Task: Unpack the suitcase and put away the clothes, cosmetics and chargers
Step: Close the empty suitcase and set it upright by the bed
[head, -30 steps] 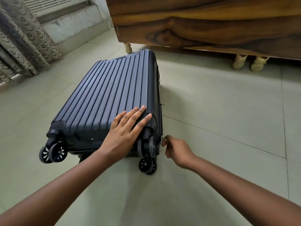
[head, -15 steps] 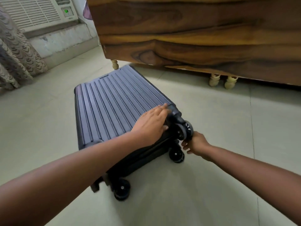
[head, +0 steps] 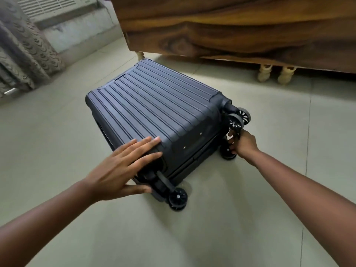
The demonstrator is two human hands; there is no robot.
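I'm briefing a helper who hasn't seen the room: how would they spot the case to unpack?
Find the big wooden furniture piece on pale turned legs. On the tiled floor before it lies the suitcase, flat and closed. It is the only dark navy, ribbed hard shell there, with black spinner wheels at the near end.

The suitcase (head: 154,120) is lying flat on the floor (head: 250,209), in front of the wooden furniture (head: 240,26), its wheels facing the person. The left hand (head: 119,168) is resting on its near corner, and the right hand (head: 243,144) is sitting among the wheels on the right. The curtain (head: 25,54) is hanging far left, behind the case.
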